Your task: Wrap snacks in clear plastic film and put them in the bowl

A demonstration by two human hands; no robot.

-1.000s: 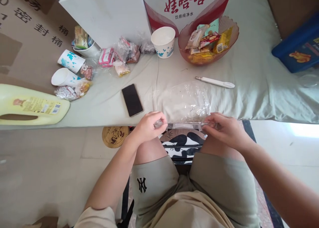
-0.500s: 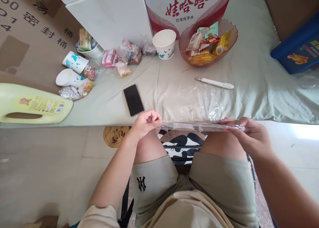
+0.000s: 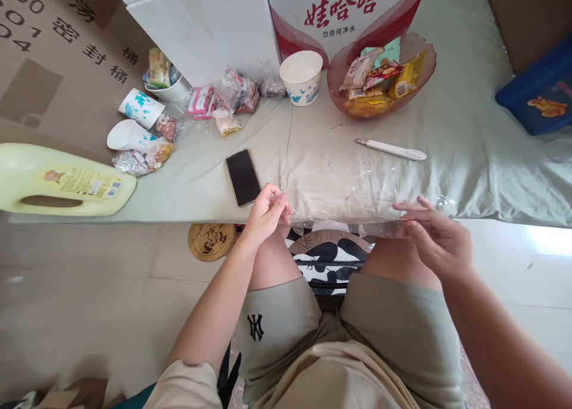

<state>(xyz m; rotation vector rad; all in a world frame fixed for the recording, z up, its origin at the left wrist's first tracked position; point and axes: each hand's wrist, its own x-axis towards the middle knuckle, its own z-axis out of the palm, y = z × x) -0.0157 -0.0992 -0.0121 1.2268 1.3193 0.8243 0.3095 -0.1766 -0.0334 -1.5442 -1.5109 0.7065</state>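
Note:
A clear, crinkled plastic sheet [image 3: 366,186] stretches along the front edge of the cloth-covered surface, its near border hanging slightly over my knees. My left hand [image 3: 267,211] pinches the left end between thumb and fingers. At the other end, my right hand [image 3: 440,239] has the film between its thumb and its rather straight fingers. Just behind my left hand lies a black phone [image 3: 243,177]. A slim white pen-shaped cutter [image 3: 392,149] rests beyond the film, nearer my right hand. Whether the sheet is a flat film or a bag, I cannot tell.
Farther back stand a paper cup [image 3: 300,84] and a pink glass bowl [image 3: 336,93] of wrapped snacks. Two tipped cups [image 3: 134,136] and several snack packets [image 3: 235,93] lie left. A yellow jug [image 3: 84,189] lies at the left edge; a blue container [image 3: 538,102] stands right.
My left hand has lifted slightly away from the edge. My right hand has shifted left and its fingers have straightened and spread. The film now lies flatter and less bunched.

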